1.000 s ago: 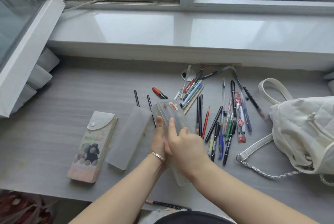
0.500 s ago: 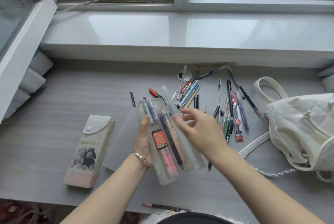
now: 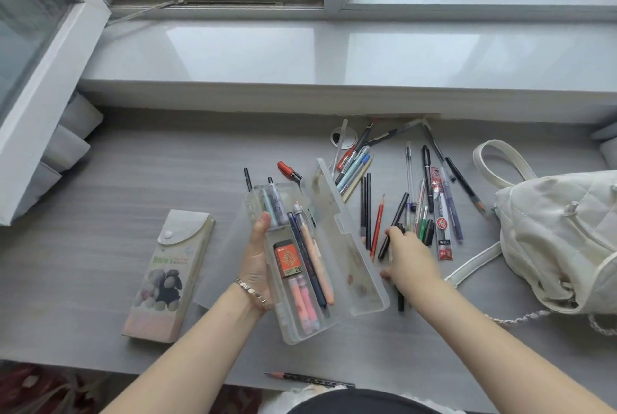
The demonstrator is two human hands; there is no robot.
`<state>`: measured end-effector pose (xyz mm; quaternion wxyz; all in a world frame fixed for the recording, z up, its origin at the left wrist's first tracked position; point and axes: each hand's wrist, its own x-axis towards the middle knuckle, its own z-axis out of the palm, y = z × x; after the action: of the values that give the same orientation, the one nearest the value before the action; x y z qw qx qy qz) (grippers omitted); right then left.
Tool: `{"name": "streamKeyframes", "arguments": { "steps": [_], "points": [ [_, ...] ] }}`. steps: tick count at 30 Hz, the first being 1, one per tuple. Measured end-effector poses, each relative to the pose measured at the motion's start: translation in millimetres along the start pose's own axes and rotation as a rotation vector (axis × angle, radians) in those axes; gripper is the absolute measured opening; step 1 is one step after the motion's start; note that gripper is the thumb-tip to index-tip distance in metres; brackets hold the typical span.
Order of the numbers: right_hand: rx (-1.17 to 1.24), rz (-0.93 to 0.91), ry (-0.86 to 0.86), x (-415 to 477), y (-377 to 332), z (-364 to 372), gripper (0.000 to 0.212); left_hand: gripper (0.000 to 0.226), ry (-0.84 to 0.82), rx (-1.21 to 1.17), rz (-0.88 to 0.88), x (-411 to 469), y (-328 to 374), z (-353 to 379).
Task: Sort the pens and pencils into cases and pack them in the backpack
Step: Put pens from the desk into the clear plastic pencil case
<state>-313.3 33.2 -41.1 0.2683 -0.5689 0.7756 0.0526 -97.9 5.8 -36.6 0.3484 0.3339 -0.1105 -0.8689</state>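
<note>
My left hand point(image 3: 255, 260) grips the left side of a clear plastic pencil case point(image 3: 300, 323), thumb on its rim, and holds it above the desk. The case lies open with its lid point(image 3: 340, 240) swung to the right. Inside are several pens, an orange lead box point(image 3: 287, 258) and pink refills. My right hand point(image 3: 409, 258) reaches to the right of the lid, its fingertips touching a black pen point(image 3: 399, 213) in the loose pile of pens and pencils point(image 3: 424, 200). A white backpack point(image 3: 561, 240) lies at the far right.
A frosted case point(image 3: 218, 266) lies partly under the clear one. A printed case with a snap flap point(image 3: 167, 283) sits to its left. One pencil point(image 3: 310, 381) rests at the desk's front edge. A red-capped marker point(image 3: 287, 169) lies behind the case. The window sill runs along the back.
The clear case went from shut to open, lid swung right. My right hand left the lid and moved right, down onto the pen pile. My left hand kept its hold.
</note>
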Motion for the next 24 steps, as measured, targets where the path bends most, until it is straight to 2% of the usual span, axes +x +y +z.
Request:
{"name": "streamKeyframes", "arguments": {
  "steps": [3,5,7,9,11,13,15,18,21,24],
  "points": [
    [-0.06,0.015,0.079,-1.9,-0.9,6.2,0.028,0.069,0.011,0.0,0.015,0.2,-0.4,1.8],
    [-0.014,0.02,0.092,-4.7,-1.5,5.9,0.024,0.069,0.023,-0.011,0.025,1.3,-1.6,2.5],
    [0.147,0.013,0.153,-8.2,-1.5,-5.4,0.029,0.067,0.014,-0.028,0.041,1.0,-2.2,5.5],
    [0.392,-0.027,0.282,-19.9,-9.0,-30.5,0.032,0.067,0.004,-0.041,0.056,0.7,-3.1,8.9],
    [0.641,-0.197,0.43,-43.6,-25.7,-61.6,0.033,0.069,0.01,-0.056,0.072,0.9,-4.6,13.1],
    [0.755,-0.415,0.415,-72.9,-46.5,-81.1,0.039,0.069,0.021,-0.081,0.094,3.8,-7.3,16.4],
    [0.686,-0.542,0.255,-93.8,-64.1,-75.3,0.041,0.064,0.023,-0.092,0.091,5.6,-9.1,22.9],
    [0.529,-0.515,0.118,-95.1,-74.3,-45.8,0.04,0.06,0.025,-0.116,0.097,7.2,-9.4,30.7],
    [0.42,-0.499,0.127,-88.9,-73.2,-30.0,0.031,0.064,0.004,-0.109,0.117,7.1,-6.2,34.6],
    [0.322,-0.673,0.287,-90.1,-70.5,-25.3,0.02,0.062,-0.007,-0.106,0.153,7.7,-3.9,32.7]
  ]
}}
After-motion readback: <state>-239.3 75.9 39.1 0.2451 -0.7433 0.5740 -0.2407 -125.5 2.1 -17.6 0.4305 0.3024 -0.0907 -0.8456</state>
